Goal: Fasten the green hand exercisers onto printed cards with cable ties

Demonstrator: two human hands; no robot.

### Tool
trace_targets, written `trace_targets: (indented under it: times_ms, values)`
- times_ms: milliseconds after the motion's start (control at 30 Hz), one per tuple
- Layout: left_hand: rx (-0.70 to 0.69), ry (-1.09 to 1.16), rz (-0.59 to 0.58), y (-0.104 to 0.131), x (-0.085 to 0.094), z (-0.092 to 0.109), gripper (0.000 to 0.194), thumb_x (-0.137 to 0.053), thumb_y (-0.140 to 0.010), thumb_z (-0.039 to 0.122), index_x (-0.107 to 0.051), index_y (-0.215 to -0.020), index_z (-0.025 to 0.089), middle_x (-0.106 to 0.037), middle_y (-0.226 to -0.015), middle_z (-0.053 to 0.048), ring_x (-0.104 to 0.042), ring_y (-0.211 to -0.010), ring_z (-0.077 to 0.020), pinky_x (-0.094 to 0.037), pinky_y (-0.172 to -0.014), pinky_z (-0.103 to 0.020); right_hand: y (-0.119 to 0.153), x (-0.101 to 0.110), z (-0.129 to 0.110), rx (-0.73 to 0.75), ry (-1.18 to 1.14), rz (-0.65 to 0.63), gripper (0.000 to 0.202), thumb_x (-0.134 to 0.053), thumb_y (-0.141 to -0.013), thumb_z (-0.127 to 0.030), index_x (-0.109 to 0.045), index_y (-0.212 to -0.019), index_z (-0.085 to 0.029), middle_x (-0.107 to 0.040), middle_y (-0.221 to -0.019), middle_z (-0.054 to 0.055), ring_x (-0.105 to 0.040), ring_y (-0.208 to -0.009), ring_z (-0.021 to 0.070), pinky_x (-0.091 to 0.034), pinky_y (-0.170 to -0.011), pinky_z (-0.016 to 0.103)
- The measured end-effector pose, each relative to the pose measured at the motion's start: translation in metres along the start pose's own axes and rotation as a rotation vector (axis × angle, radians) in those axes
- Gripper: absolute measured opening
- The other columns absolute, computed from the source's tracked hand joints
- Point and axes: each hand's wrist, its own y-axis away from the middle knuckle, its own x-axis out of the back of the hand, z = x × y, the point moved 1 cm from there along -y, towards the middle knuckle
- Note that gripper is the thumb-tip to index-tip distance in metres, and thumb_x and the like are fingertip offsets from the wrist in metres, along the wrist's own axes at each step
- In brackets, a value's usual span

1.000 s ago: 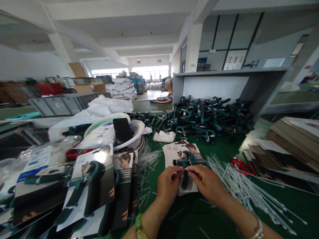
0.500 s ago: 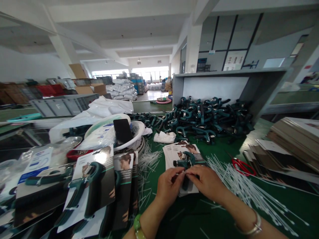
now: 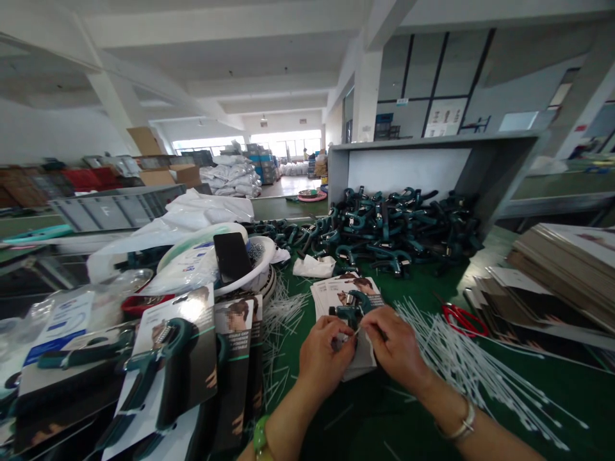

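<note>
- The green-black hand grip lies on the printed cards, at twelve o'clock from the fingers; its lower handle is hidden behind the left hand.
- Fingers block most of the pale tie; only a short sliver shows, and whether it is fastened cannot be made out.
- The packed grips at nine o'clock are partly cut off by the frame edge.
- A second ago the lower handle showed between the hands; now it is covered, and the right hand is turned more upright.
- Left thumb and forefinger are pinched on the tie; right thumb and forefinger pinch it too.
- The grip has a curved green top, with a dark knob toward ten o'clock.
- Loose ties fan out at four o'clock; red scissors lie at three.
</note>
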Motion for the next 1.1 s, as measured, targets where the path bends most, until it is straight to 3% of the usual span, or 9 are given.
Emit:
trace_targets:
  times_ms: [133, 267, 333, 400, 500, 633, 833, 967, 1100]
  values:
    - [0.096, -0.119, 0.001, 0.001, 0.004, 0.007, 0.014, -0.056, -0.076, 0.03, -0.064, -0.087, 0.028, -0.061, -0.094, 0.003, -0.057, -0.077, -0.0124, -0.041, -0.066, -0.023, 0.002, 0.0, 0.0, -0.114, -0.031, 0.162, 0.013, -0.045, -0.087, -0.022, -0.052, -0.076, -0.02, -0.056, -0.072, 0.003, -0.054, -0.072, 0.0163, -0.043, -0.066, 0.028]
    - [0.065, -0.182, -0.012, 0.007, 0.004, 0.005, 0.024, -0.057, -0.075, 0.034, -0.06, -0.098, 0.026, -0.061, -0.096, 0.0, -0.057, -0.082, -0.016, -0.041, -0.07, -0.025, -0.005, -0.003, -0.002, -0.181, -0.222, -0.057, 0.015, -0.041, -0.09, -0.024, -0.053, -0.084, -0.02, -0.061, -0.083, 0.004, -0.057, -0.078, 0.0153, -0.044, -0.07, 0.027]
    - [0.04, -0.222, -0.031, 0.008, 0.004, 0.002, 0.022, -0.052, -0.079, 0.033, -0.06, -0.098, 0.025, -0.062, -0.092, -0.002, -0.057, -0.083, -0.0169, -0.041, -0.071, -0.026, -0.007, -0.004, -0.004, -0.2, -0.326, -0.184, 0.019, -0.038, -0.091, -0.024, -0.053, -0.082, -0.02, -0.061, -0.077, 0.001, -0.058, -0.073, 0.0132, -0.044, -0.068, 0.025]
    - [0.056, -0.238, -0.046, 0.008, 0.005, -0.001, 0.021, -0.049, -0.081, 0.033, -0.06, -0.097, 0.025, -0.061, -0.088, -0.002, -0.058, -0.08, -0.0166, -0.04, -0.069, -0.026, -0.005, -0.004, -0.007, -0.162, -0.325, -0.221, 0.021, -0.037, -0.091, -0.023, -0.052, -0.076, -0.019, -0.059, -0.069, 0.0, -0.056, -0.065, 0.012, -0.043, -0.064, 0.023]
    - [0.12, -0.221, -0.082, 0.007, 0.007, -0.006, 0.021, -0.048, -0.082, 0.037, -0.061, -0.093, 0.025, -0.06, -0.084, -0.002, -0.058, -0.075, -0.015, -0.04, -0.066, -0.025, 0.007, 0.0, -0.008, 0.028, -0.135, -0.205, 0.021, -0.039, -0.088, -0.018, -0.052, -0.073, -0.019, -0.057, -0.065, 0.001, -0.053, -0.064, 0.0138, -0.041, -0.06, 0.024]
    - [0.151, -0.262, -0.082, 0.006, 0.006, -0.006, 0.024, -0.045, -0.083, 0.042, -0.062, -0.088, 0.025, -0.059, -0.08, -0.001, -0.058, -0.077, -0.0159, -0.038, -0.065, -0.025, 0.027, 0.003, -0.005, 0.196, 0.034, -0.197, 0.02, -0.039, -0.087, -0.014, -0.057, -0.078, -0.019, -0.062, -0.069, 0.004, -0.055, -0.07, 0.0165, -0.042, -0.068, 0.028]
    - [0.22, -0.304, -0.079, -0.002, -0.003, 0.002, 0.03, -0.051, -0.077, 0.052, -0.06, -0.095, 0.03, -0.059, -0.097, -0.001, -0.058, -0.09, -0.0184, -0.04, -0.07, -0.026, 0.025, -0.001, -0.006, 0.193, -0.023, -0.128, 0.021, -0.037, -0.088, -0.015, -0.055, -0.078, -0.019, -0.062, -0.07, 0.004, -0.053, -0.068, 0.0153, -0.043, -0.065, 0.027]
    - [0.282, -0.31, -0.107, -0.006, -0.003, 0.003, 0.03, -0.05, -0.077, 0.052, -0.061, -0.092, 0.028, -0.06, -0.097, 0.0, -0.059, -0.088, -0.0173, -0.039, -0.067, -0.025, 0.02, -0.002, -0.008, 0.192, -0.081, -0.043, 0.019, -0.037, -0.088, -0.014, -0.052, -0.079, -0.019, -0.062, -0.07, 0.003, -0.055, -0.067, 0.0141, -0.044, -0.07, 0.028]
    - [0.286, -0.292, -0.095, -0.004, 0.0, 0.001, 0.032, -0.049, -0.078, 0.051, -0.063, -0.089, 0.024, -0.06, -0.096, -0.001, -0.059, -0.082, -0.0157, -0.039, -0.066, -0.024, 0.021, -0.006, -0.017, 0.202, -0.05, -0.078, 0.021, -0.036, -0.087, -0.013, -0.052, -0.076, -0.019, -0.061, -0.068, 0.003, -0.055, -0.066, 0.0147, -0.044, -0.074, 0.03]
